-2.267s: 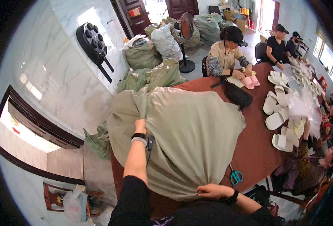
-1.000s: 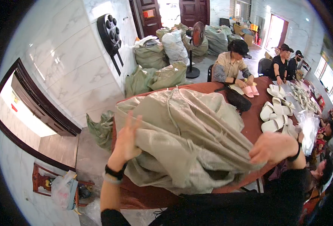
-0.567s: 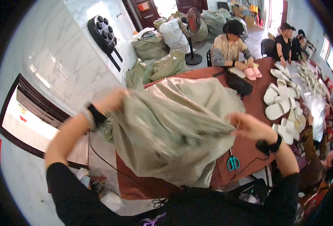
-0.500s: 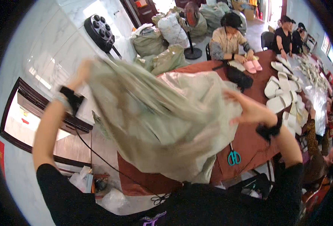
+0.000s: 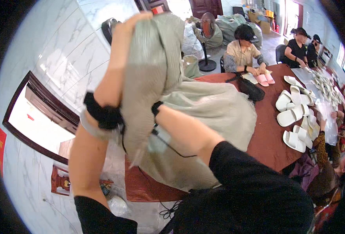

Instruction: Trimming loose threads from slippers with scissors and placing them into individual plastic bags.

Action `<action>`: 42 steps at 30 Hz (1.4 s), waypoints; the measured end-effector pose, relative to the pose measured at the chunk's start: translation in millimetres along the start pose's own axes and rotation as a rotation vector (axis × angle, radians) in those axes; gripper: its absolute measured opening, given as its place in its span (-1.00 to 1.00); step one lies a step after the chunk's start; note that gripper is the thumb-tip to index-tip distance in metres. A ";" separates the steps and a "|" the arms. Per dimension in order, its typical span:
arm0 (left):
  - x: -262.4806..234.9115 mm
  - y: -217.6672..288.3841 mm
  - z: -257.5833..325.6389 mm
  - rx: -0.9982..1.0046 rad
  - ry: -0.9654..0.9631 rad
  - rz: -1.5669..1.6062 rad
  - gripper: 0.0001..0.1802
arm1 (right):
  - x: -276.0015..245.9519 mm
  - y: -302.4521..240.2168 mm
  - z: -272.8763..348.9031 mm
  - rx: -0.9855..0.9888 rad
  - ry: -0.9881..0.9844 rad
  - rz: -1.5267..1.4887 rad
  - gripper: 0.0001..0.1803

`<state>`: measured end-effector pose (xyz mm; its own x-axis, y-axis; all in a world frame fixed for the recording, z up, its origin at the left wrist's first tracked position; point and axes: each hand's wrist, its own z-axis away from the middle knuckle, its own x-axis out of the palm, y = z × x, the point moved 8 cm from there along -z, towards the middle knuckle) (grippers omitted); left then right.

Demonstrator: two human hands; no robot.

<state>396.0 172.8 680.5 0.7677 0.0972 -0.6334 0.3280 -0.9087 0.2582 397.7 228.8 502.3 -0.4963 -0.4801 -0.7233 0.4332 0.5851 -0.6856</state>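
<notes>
A large grey-green woven sack (image 5: 219, 107) billows over the near left of the table, its upper part lifted high. My left hand (image 5: 131, 25) is raised at the top of this sack, its fingers closed on the cloth; the edge is blurred by motion. My right forearm (image 5: 188, 124) reaches leftward across the sack. Beyond its black wristband (image 5: 156, 108), my right hand goes out of sight behind the raised fold, so its fingers are hidden. A thin black cable hangs near my wrists.
White slippers (image 5: 291, 113) lie on the red-brown tablecloth (image 5: 272, 146) to the right. Across the table a person (image 5: 242, 52) handles pink slippers (image 5: 265, 79) beside a black bag (image 5: 251, 89). A fan (image 5: 208, 39) and full sacks stand behind. More people work at far right.
The sack's left part has been pulled up into a tall fold. My left hand rose; my right hand swept left from the sack's right side, going behind the cloth. The teal scissors are no longer visible.
</notes>
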 end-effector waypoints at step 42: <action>92.8 -224.6 207.4 -0.409 0.023 0.403 0.00 | 224.8 29.2 -116.8 0.215 -0.378 -0.315 -0.15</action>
<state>279.4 301.8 412.4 0.8867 -0.2111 -0.4113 0.1899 -0.6450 0.7402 211.0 214.4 329.3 -0.3385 -0.8361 -0.4317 0.4708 0.2467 -0.8470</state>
